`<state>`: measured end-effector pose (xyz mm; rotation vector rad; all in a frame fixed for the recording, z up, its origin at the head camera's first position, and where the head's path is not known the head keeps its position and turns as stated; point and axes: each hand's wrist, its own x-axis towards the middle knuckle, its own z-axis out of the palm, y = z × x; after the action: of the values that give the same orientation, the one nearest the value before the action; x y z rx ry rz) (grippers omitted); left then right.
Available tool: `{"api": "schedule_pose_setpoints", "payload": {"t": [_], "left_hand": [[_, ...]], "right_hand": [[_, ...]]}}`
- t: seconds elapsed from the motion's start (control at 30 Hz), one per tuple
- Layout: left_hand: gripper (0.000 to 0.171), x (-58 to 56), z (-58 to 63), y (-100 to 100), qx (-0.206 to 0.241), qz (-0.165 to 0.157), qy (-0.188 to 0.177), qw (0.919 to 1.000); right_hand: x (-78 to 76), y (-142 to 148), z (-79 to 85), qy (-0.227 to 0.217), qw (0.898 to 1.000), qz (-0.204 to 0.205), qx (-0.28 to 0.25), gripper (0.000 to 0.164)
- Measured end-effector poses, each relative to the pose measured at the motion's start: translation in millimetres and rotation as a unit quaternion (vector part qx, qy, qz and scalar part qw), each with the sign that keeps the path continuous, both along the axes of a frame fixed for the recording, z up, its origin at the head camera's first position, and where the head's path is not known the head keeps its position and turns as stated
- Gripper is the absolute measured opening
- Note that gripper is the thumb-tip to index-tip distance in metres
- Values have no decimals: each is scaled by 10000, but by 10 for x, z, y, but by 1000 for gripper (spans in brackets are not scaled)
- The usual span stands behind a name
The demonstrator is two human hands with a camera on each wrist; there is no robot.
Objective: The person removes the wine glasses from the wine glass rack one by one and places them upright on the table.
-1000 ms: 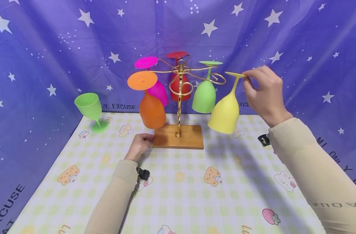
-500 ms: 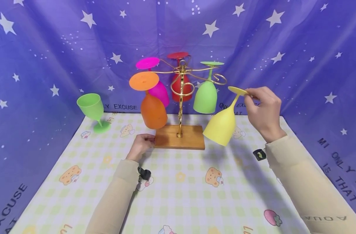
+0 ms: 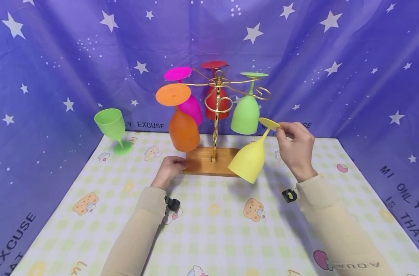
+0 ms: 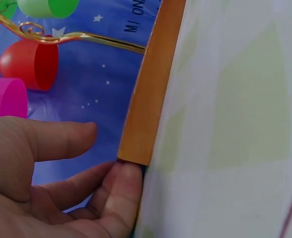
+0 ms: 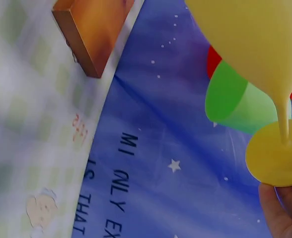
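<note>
My right hand (image 3: 297, 147) pinches the yellow goblet (image 3: 249, 158) by the edge of its foot. The goblet hangs tilted, mouth down and to the left, overlapping the right end of the wooden base (image 3: 204, 163) in the head view. In the right wrist view its round foot (image 5: 272, 158) sits at my fingertips. My left hand (image 3: 169, 170) rests at the base's left end; the left wrist view has the fingertips against the end and the thumb apart. From the gold rack (image 3: 215, 126) hang upside-down goblets: orange (image 3: 184, 132), magenta (image 3: 192, 109), red (image 3: 216, 103) and light green (image 3: 245, 115).
A green goblet (image 3: 111, 124) stands upright at the back left of the checked tablecloth (image 3: 209, 237). Gold loops (image 3: 262, 93) stick out from the rack at the right and front. A purple star-patterned curtain (image 3: 75, 69) surrounds the table on the back and sides.
My right hand has brought the yellow goblet down and left, away from the rack's upper right, and it tilts more. The left hand stays at the base.
</note>
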<state>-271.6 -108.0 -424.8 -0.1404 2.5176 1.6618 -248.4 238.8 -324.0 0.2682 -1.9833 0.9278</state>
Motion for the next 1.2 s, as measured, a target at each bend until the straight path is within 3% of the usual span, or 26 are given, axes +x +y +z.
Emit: {"api": "schedule_pose_setpoints", "payload": {"t": [0.27,0.5,0.57,0.67,0.77,0.87,0.97,1.2], "left_hand": [[25,74,145,113,-378,-24,547,9978],[22,197,396,253,-814,-1040,867,9874],[24,254,451,311,-600,-1378,692,9862],[27,361,518,403,121,-1921,240,9810],[30,450,552,492,1033,-2529,-319,9614],[32,505,562,557,1615,-2916,-652,9405],[32,531,556,600,1915,-2933,-704,9340],[23,569,529,675,2382,-2087,-485,9473]], "right_hand": [[-10,-62,-156,43,9997,32,-227,14],[22,-98,-259,107,9992,-43,-394,14],[40,-116,-282,158,9987,-28,-491,13],[67,-144,-320,284,9977,15,-619,13],[100,-162,-355,391,9969,-33,-687,14],[145,-180,-378,452,9962,-151,-725,15],[199,-203,-383,482,9954,-307,-771,15],[306,-229,-405,512,9940,-525,-806,13]]}}
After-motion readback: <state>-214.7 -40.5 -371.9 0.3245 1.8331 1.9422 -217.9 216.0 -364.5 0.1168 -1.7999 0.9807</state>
